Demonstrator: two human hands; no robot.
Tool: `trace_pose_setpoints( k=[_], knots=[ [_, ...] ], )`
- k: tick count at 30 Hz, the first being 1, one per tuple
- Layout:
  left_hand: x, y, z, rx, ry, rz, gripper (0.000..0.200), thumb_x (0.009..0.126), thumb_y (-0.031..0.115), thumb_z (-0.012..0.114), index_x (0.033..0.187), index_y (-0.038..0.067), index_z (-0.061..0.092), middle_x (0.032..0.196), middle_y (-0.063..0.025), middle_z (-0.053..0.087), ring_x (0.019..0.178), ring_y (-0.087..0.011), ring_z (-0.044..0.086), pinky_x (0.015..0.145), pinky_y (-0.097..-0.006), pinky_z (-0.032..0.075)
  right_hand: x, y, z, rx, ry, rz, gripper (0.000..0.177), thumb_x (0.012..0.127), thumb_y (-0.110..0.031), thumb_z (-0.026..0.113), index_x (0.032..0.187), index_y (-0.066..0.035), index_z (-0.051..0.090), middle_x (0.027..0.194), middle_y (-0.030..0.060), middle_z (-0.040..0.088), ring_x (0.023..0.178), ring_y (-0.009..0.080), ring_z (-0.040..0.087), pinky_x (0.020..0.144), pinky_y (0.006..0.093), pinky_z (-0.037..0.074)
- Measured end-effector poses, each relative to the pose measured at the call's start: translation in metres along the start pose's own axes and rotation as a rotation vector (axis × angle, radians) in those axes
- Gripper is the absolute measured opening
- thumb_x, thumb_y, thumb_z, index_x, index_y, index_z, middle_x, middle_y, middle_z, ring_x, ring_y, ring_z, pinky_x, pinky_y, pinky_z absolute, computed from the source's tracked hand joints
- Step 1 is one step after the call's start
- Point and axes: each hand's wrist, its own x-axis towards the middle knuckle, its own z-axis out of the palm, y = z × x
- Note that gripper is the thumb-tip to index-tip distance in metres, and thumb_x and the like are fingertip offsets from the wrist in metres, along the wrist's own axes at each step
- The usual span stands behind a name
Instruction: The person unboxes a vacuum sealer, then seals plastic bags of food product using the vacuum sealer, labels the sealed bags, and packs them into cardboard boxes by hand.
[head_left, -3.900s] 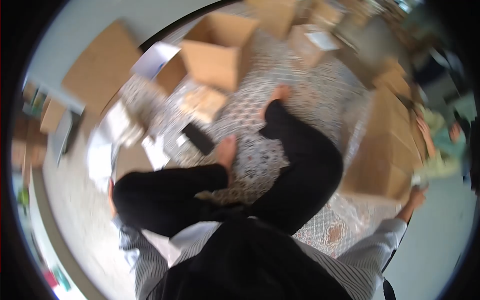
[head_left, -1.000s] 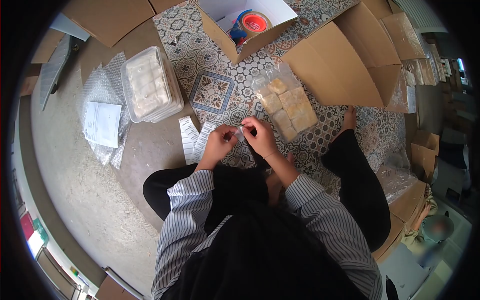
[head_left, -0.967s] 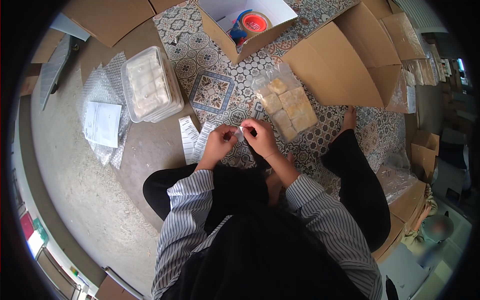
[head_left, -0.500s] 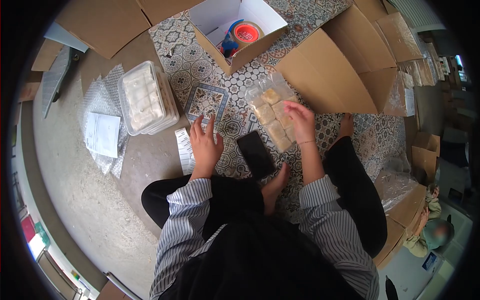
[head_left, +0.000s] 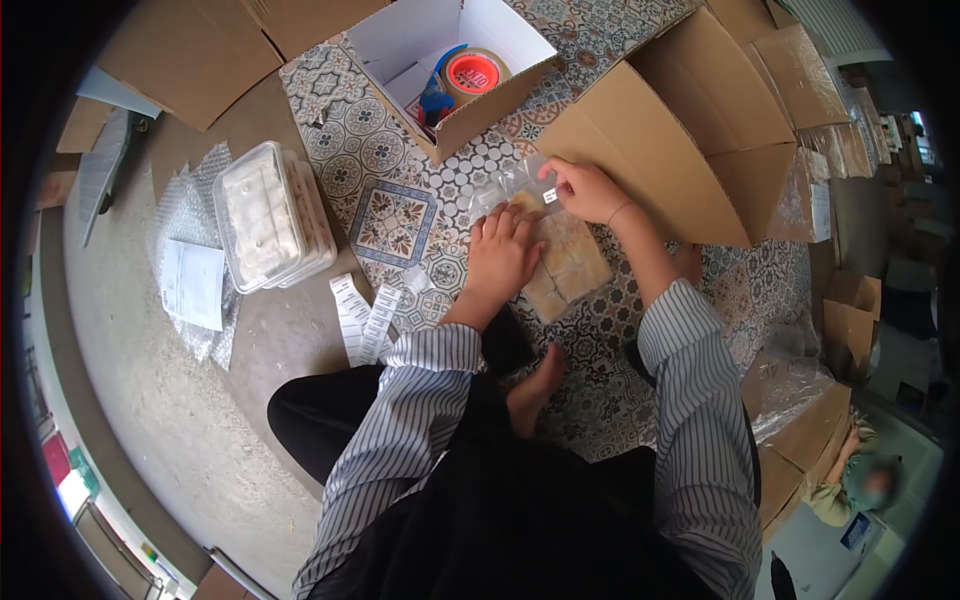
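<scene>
On the patterned mat lies a clear plastic pack [head_left: 570, 265] of pale, square-looking food pieces. My left hand [head_left: 503, 252] rests flat over its left side with the fingers stretched out. At the top of the pack, the curled fingers of my right hand [head_left: 588, 190] are at a small white label [head_left: 549, 196] against the clear plastic. How firmly they grip it is partly hidden. A dark phone [head_left: 507, 343] shows in part below my left wrist. Strips of printed labels [head_left: 378, 322] lie left of my left forearm.
Stacked clear tubs [head_left: 270, 215] stand left beside bubble wrap [head_left: 190, 210] and a paper sheet [head_left: 193, 285]. An open box [head_left: 480, 125] holds a tape roll [head_left: 473, 73]. A larger open carton [head_left: 640, 150] stands right. Another person [head_left: 865, 480] is at far right.
My left hand has moved right from the mat onto the pack. My right hand has moved up to the pack's top end, where the white label now shows. A second label strip is visible.
</scene>
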Motion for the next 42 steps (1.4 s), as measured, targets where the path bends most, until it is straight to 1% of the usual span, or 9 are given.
trace_pose_setpoints(
  k=[4, 14, 20, 22, 27, 31, 35, 38, 42],
  knots=[
    [-0.001, 0.001, 0.004, 0.065, -0.021, -0.022, 0.051, 0.071, 0.024, 0.059, 0.117, 0.011, 0.042, 0.112, -0.0098, 0.044, 0.11, -0.0257, 0.039, 0.087, -0.0375, 0.031, 0.004, 0.003, 0.007, 0.062, -0.09, 0.007, 0.035, 0.072, -0.002, 0.046, 0.104, -0.013, 0.038, 0.072, 0.0118, 0.056, 0.07, 0.0284, 0.055, 0.067, 0.0368, 0.043],
    [0.007, 0.009, 0.003, 0.178, -0.071, -0.046, 0.052, 0.067, 0.03, 0.055, 0.117, 0.016, 0.044, 0.109, -0.0093, 0.044, 0.104, -0.0239, 0.039, 0.083, -0.0385, 0.032, -0.006, 0.008, 0.02, -0.124, 0.037, 0.04, 0.035, 0.07, -0.009, 0.059, 0.099, -0.009, 0.039, 0.07, 0.0095, 0.052, 0.065, 0.0251, 0.053, 0.064, 0.035, 0.043],
    [0.003, 0.008, -0.001, 0.28, -0.076, -0.055, 0.049, 0.067, 0.028, 0.056, 0.114, 0.016, 0.046, 0.11, -0.0099, 0.044, 0.108, -0.0248, 0.038, 0.084, -0.0406, 0.032, -0.023, 0.003, 0.027, -0.205, 0.331, 0.3, 0.027, 0.071, -0.017, 0.061, 0.088, -0.011, 0.041, 0.075, 0.0131, 0.058, 0.071, 0.0337, 0.056, 0.062, 0.0427, 0.043],
    [-0.005, -0.004, -0.013, 0.211, -0.027, -0.045, 0.042, 0.068, 0.022, 0.058, 0.108, 0.013, 0.048, 0.112, -0.0111, 0.044, 0.111, -0.0268, 0.037, 0.086, -0.0419, 0.032, -0.035, -0.003, 0.03, -0.115, 0.586, 0.302, 0.019, 0.072, -0.019, 0.061, 0.079, -0.01, 0.045, 0.065, 0.0115, 0.056, 0.058, 0.0298, 0.056, 0.052, 0.0395, 0.043],
    [-0.077, -0.045, -0.065, 0.139, -0.022, -0.228, 0.034, 0.068, 0.014, 0.059, 0.1, 0.008, 0.051, 0.112, -0.0127, 0.044, 0.11, -0.0311, 0.038, 0.088, -0.042, 0.031, -0.062, -0.026, 0.04, -0.029, 0.735, 0.301, 0.017, 0.072, -0.018, 0.061, 0.069, -0.008, 0.048, 0.059, 0.0077, 0.051, 0.047, 0.0204, 0.05, 0.044, 0.031, 0.038],
    [-0.137, -0.067, -0.097, 0.173, -0.046, -0.4, 0.028, 0.068, 0.013, 0.06, 0.094, 0.006, 0.054, 0.109, -0.0124, 0.044, 0.106, -0.0312, 0.04, 0.084, -0.0419, 0.035, -0.063, -0.07, 0.001, -0.464, 1.242, -0.41, 0.013, 0.069, -0.006, 0.063, 0.078, -0.005, 0.053, 0.06, 0.0056, 0.049, 0.051, 0.0191, 0.047, 0.047, 0.0292, 0.038],
    [-0.133, -0.059, -0.089, -0.146, -0.068, -0.485, 0.023, 0.072, 0.012, 0.058, 0.093, 0.003, 0.055, 0.093, -0.0159, 0.053, 0.088, -0.0336, 0.05, 0.075, -0.039, 0.041, -0.062, -0.086, -0.036, -0.376, 1.335, -0.359, 0.013, 0.07, -0.007, 0.062, 0.081, -0.006, 0.054, 0.063, 0.005, 0.05, 0.056, 0.0192, 0.05, 0.051, 0.0305, 0.041],
    [-0.116, -0.036, -0.065, -0.355, -0.104, -0.405, 0.022, 0.075, 0.015, 0.057, 0.093, 0.003, 0.056, 0.086, -0.0171, 0.056, 0.081, -0.0342, 0.054, 0.07, -0.038, 0.044, -0.062, -0.07, -0.028, -0.217, 0.703, -0.062, 0.015, 0.071, -0.012, 0.062, 0.084, -0.009, 0.055, 0.074, 0.0022, 0.054, 0.066, 0.0178, 0.054, 0.061, 0.0315, 0.043],
    [-0.094, -0.006, -0.057, -0.48, -0.183, -0.342, 0.023, 0.075, 0.018, 0.057, 0.094, 0.003, 0.056, 0.089, -0.0153, 0.057, 0.082, -0.0332, 0.054, 0.071, -0.0376, 0.044, -0.071, -0.091, -0.031, -0.548, 0.953, -0.441, 0.024, 0.069, -0.015, 0.063, 0.092, -0.011, 0.057, 0.074, 0.003, 0.054, 0.066, 0.0204, 0.053, 0.066, 0.0325, 0.042]
  ],
)
